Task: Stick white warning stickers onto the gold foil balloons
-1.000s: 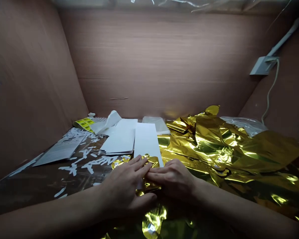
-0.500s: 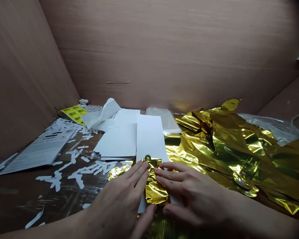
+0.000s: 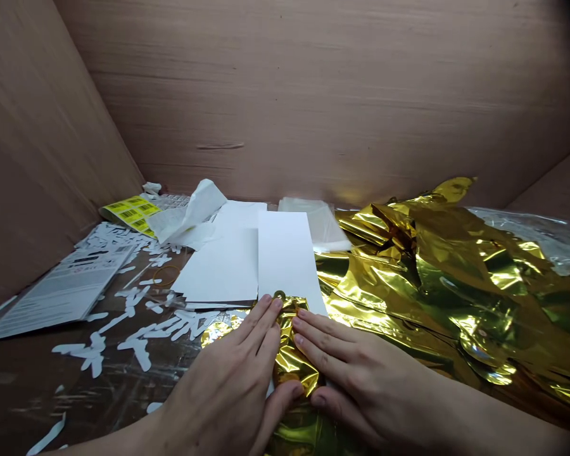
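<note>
A folded sheet of shiny gold foil [image 3: 295, 354] lies over the near part of a white card [image 3: 287, 253]. My left hand [image 3: 240, 373] rests on the foil's left side, fingers stretched forward and thumb apart. From the right, my right hand [image 3: 346, 364] presses its flattened fingertips onto the foil, its thumb nearer to me. Neither hand is wrapped round anything. A small rounded foil tab sticks up past the foil's far edge, by my left fingertips. The card's near end is mostly hidden under the foil and hands.
White cards [image 3: 223, 269] lie stacked to the left, beside crumpled white paper [image 3: 190, 215] and yellow labels [image 3: 133, 213]. Loose white strips [image 3: 135, 345] and a printed card pack [image 3: 59, 288] are further left. Clear bags [image 3: 313, 223] sit behind; a large gold foil heap [image 3: 437, 285] fills the right.
The view has shifted slightly. Both hands stay on the gold foil, fingers still flat, with my right fingers a little closer together.
</note>
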{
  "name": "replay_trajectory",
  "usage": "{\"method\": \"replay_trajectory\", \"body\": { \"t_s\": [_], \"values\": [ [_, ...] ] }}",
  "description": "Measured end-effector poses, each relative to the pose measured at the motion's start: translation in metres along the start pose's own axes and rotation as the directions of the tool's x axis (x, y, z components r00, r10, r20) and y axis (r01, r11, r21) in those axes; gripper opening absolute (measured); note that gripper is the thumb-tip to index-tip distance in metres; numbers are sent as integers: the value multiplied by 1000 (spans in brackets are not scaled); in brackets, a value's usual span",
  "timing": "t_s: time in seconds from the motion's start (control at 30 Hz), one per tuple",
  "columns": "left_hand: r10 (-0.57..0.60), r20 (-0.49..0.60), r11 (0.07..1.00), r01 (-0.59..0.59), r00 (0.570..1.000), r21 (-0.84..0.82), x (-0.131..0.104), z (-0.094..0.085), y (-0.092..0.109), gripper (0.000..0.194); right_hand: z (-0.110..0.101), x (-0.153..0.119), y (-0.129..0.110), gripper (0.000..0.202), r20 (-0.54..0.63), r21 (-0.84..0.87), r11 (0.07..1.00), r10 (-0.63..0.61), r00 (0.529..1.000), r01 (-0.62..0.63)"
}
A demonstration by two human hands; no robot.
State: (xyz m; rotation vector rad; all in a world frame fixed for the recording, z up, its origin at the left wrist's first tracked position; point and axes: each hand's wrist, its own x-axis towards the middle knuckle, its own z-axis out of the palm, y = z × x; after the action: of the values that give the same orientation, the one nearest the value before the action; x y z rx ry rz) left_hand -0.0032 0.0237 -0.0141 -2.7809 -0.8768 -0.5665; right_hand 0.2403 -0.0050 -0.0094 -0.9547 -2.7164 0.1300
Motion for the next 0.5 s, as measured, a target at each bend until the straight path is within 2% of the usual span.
{"method": "replay_trajectory", "body": {
  "t_s": [0.2, 0.3, 0.33, 0.4, 0.5],
  "values": [
    [-3, 31, 1000, 2, 1000, 11, 2, 0, -1, 63, -13, 3, -1, 64, -26, 145, 989, 39, 999, -34],
    [-10, 22, 1000, 10, 1000, 9, 2, 1, -1, 64, -19, 3, 10, 58, -126, 219, 972, 119, 985, -89],
    [-15, 20, 1000, 15, 1000, 6, 1, 2, -2, 64, -19, 3, 16, 55, -191, 224, 966, 172, 967, -127],
    [-28, 24, 1000, 28, 999, -5, 1, 3, -2, 62, -15, 6, 31, 50, -305, 255, 936, 315, 899, -242],
    [-41, 40, 999, 42, 998, -20, 1, 3, -2, 60, -6, 16, 55, 53, -290, 479, 807, 517, 805, -346]
  ]
}}
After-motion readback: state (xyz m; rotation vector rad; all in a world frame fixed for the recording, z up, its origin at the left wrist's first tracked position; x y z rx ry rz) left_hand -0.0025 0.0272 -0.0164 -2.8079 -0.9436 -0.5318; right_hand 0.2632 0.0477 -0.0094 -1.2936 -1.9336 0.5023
